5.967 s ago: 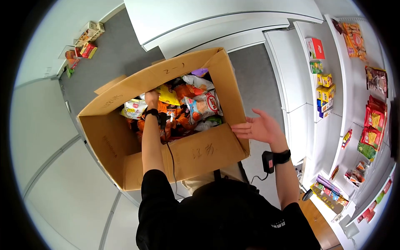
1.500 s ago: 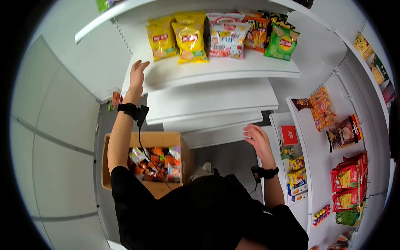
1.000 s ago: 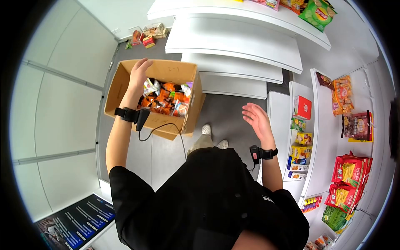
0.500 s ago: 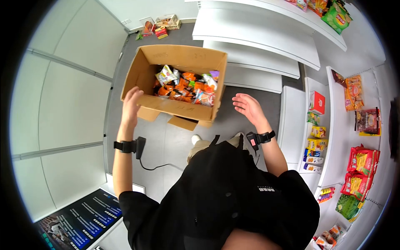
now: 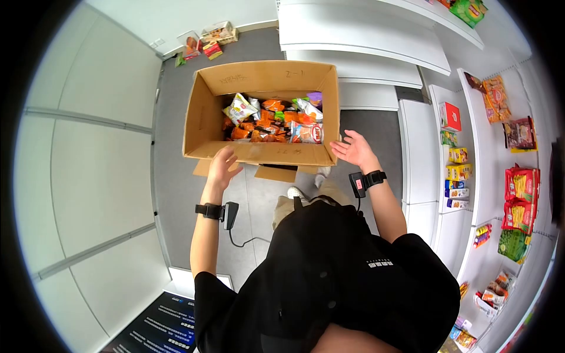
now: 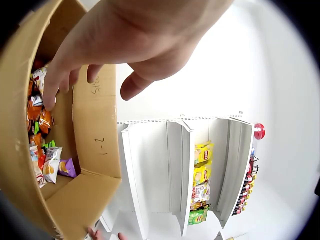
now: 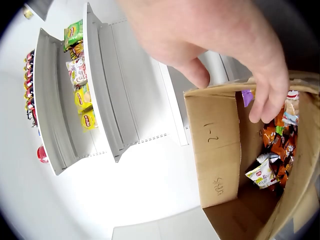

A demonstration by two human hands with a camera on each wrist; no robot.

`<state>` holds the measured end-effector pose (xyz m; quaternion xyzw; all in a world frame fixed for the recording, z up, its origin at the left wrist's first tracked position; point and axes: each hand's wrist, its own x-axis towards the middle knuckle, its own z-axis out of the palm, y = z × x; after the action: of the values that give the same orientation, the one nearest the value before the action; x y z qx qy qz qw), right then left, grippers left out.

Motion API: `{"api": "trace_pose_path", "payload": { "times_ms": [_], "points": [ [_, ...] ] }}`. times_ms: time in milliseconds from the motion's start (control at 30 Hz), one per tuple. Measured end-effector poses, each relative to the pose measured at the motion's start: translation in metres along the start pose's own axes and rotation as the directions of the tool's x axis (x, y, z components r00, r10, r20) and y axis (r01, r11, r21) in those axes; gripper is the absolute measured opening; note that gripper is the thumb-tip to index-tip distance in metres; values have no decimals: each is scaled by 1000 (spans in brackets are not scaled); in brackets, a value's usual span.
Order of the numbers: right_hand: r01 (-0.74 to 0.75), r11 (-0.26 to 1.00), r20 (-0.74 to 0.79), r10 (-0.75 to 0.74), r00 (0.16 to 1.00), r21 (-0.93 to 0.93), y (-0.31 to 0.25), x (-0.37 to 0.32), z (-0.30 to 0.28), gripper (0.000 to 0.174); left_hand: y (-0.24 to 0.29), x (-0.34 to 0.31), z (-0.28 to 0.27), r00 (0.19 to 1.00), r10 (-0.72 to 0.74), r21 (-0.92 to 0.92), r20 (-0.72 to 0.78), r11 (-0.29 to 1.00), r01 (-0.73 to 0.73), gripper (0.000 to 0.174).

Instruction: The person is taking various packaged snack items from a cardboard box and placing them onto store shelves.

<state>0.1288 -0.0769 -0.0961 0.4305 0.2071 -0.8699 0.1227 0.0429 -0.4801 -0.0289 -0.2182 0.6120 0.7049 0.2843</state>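
A cardboard box point(image 5: 235, 154) full of snack bags stands on the floor, flaps up. My left hand point(image 5: 221, 167), fingers loosely spread and holding nothing, is at the box's near edge, towards its left end. At the near right corner is my right hand point(image 5: 354, 149), fingers extended, nothing held; whether it touches the cardboard I cannot tell. Inside lie a white-and-yellow bag point(image 5: 240, 109), orange bags point(image 5: 272, 105) and a purple bag point(image 5: 315, 98). The left wrist view has my left hand point(image 6: 135, 40) over the box opening; the right wrist view has my right hand point(image 7: 215, 35) beside the box wall.
White shelves point(image 5: 359, 29) stand behind and right of the box. Snack packs point(image 5: 521, 183) and small boxes point(image 5: 458, 172) sit on the right-hand shelves. Packages point(image 5: 212, 49) lie on the floor by the back wall. A dark printed board point(image 5: 159, 323) is at lower left.
The hands have come down from shelf height to the box's near side. Yellow bags seen in the box earlier stand on the upper shelf. The box is nearer the middle of the head view.
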Motion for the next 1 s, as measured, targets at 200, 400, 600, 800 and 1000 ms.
{"api": "trace_pose_path", "payload": {
  "times_ms": [200, 400, 600, 800, 1000],
  "points": [
    [-124, 980, 90, 111, 990, 153, -25, 20, -7, 98, 10, 66, 49, 978, -170, -30, 119, 984, 175, 64],
    [-167, 933, 24, 168, 985, 319, -58, 51, 30, 94, 20, 156, 102, 941, -339, 182, -16, 924, 336, 74],
    [-293, 874, 102, 275, 956, 387, -74, 88, 39, 61, -21, 272, 142, 869, -462, 370, -175, 787, 493, 64],
    [-314, 940, 65, 307, 949, 132, -72, 113, 48, 47, -116, 364, 151, 830, -550, 831, 94, 502, 238, 65],
    [-479, 876, 41, 477, 878, 60, -84, 122, 52, 69, -181, 374, 182, 721, -690, 571, -67, 566, 594, 44]
  ]
}}
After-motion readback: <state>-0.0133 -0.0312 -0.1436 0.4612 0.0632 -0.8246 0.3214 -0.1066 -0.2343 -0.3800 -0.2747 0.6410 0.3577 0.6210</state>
